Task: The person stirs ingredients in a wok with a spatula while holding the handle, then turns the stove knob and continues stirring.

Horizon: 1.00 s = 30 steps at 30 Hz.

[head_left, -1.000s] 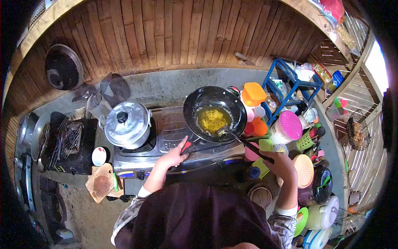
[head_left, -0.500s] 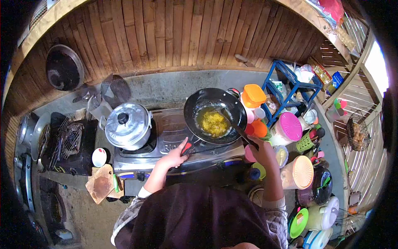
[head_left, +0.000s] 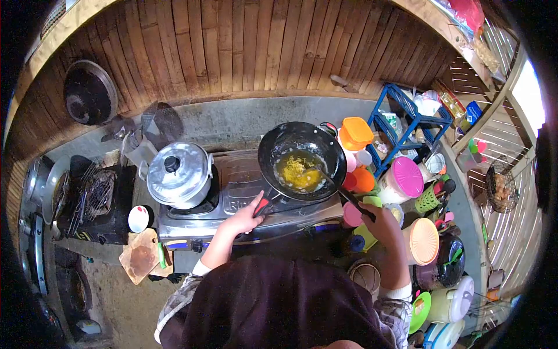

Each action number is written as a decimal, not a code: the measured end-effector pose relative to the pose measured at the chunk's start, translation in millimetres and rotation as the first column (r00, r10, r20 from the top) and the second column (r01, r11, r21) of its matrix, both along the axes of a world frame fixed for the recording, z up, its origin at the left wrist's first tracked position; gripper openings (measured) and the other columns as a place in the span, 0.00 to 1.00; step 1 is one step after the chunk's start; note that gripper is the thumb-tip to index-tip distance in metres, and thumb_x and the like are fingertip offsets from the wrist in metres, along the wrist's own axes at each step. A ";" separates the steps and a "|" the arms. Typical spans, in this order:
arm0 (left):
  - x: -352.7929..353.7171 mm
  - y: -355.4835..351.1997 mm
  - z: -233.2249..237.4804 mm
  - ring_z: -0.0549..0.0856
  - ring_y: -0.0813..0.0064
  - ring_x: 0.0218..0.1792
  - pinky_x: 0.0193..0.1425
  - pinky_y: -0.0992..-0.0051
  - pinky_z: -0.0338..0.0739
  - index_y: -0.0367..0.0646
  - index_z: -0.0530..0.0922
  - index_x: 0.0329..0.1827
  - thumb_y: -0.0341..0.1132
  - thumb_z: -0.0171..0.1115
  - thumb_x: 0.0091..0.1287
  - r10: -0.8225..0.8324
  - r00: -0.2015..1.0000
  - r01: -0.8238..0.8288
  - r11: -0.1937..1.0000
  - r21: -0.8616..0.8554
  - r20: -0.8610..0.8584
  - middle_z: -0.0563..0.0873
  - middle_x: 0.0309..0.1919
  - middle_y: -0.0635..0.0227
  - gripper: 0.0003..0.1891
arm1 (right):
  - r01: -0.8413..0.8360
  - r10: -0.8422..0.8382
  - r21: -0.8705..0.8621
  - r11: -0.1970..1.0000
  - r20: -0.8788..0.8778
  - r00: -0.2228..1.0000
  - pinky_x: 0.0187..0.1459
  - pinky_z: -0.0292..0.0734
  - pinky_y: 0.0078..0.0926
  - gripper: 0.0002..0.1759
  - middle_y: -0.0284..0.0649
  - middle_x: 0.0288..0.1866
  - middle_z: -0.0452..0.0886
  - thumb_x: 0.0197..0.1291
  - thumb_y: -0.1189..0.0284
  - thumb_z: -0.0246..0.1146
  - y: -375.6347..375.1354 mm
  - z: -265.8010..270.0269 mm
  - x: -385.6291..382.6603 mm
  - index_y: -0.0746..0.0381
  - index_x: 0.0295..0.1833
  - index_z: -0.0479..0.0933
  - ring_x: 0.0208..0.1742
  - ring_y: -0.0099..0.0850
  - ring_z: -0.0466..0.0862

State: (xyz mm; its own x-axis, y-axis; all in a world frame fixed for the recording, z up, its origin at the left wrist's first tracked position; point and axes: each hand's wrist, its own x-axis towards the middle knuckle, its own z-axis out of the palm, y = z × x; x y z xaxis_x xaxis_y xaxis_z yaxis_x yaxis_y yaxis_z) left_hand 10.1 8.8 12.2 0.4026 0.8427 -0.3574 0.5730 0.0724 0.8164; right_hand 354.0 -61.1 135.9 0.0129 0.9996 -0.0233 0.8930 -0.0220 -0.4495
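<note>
A black wok (head_left: 272,145) sits on the right side of the stove, with oil and a yellow mass of frying food (head_left: 297,170) in its bottom. My left hand (head_left: 244,217) is closed around the wok's red and black handle (head_left: 261,206). In my right hand (head_left: 381,223) is a dark spatula (head_left: 344,192), slanting down to the left into the wok. Its blade rests in the yellow food, partly covered by it. What the food is made of is too small to tell.
A lidded aluminium pot (head_left: 179,176) stands on the left of the gas stove (head_left: 238,177). Tubs, such as one with a pink lid (head_left: 407,178), crowd the right side near a blue rack (head_left: 414,119). At the left lie a cutting board (head_left: 139,257), a green-handled knife (head_left: 162,255) and a white cup (head_left: 138,219).
My right hand and the spatula have moved down and to the right. The yellow food has spread out with more oil showing. My left hand stays on the handle.
</note>
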 end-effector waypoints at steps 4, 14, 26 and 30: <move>1.4 0.6 5.7 0.76 0.74 0.15 0.23 0.72 0.74 0.60 0.36 0.74 0.35 0.56 0.63 -0.010 1.000 0.010 1.000 -0.027 -0.026 0.82 0.31 0.54 0.43 | 0.017 -0.008 -0.098 0.995 0.089 0.996 0.42 0.75 0.35 0.18 0.50 0.40 0.82 0.54 0.70 0.61 -12.1 6.2 13.6 0.56 0.53 0.77 0.41 0.46 0.82; 0.9 -0.2 4.4 0.76 0.75 0.15 0.21 0.74 0.74 0.61 0.36 0.74 0.36 0.56 0.63 -0.002 1.000 0.002 1.000 -0.029 -0.026 0.82 0.33 0.53 0.43 | -0.088 0.099 -0.095 0.992 0.120 0.988 0.44 0.76 0.39 0.18 0.49 0.42 0.81 0.55 0.69 0.60 -34.6 31.9 22.3 0.55 0.54 0.77 0.42 0.47 0.81; 0.2 -0.1 0.5 0.76 0.74 0.15 0.23 0.72 0.75 0.63 0.37 0.74 0.37 0.56 0.64 0.006 1.000 -0.006 1.000 -0.013 -0.023 0.81 0.28 0.55 0.42 | -0.045 0.071 -0.106 0.993 0.256 0.964 0.38 0.75 0.38 0.18 0.48 0.36 0.82 0.54 0.68 0.60 -50.8 52.1 17.0 0.53 0.53 0.78 0.35 0.46 0.81; 0.8 0.0 0.2 0.76 0.74 0.15 0.24 0.72 0.75 0.63 0.37 0.74 0.38 0.56 0.64 0.011 0.999 -0.012 1.000 -0.020 -0.043 0.81 0.28 0.55 0.42 | -0.065 0.084 -0.092 0.994 0.229 0.970 0.37 0.75 0.39 0.18 0.49 0.33 0.81 0.54 0.68 0.60 -48.8 52.6 16.6 0.52 0.53 0.78 0.33 0.47 0.81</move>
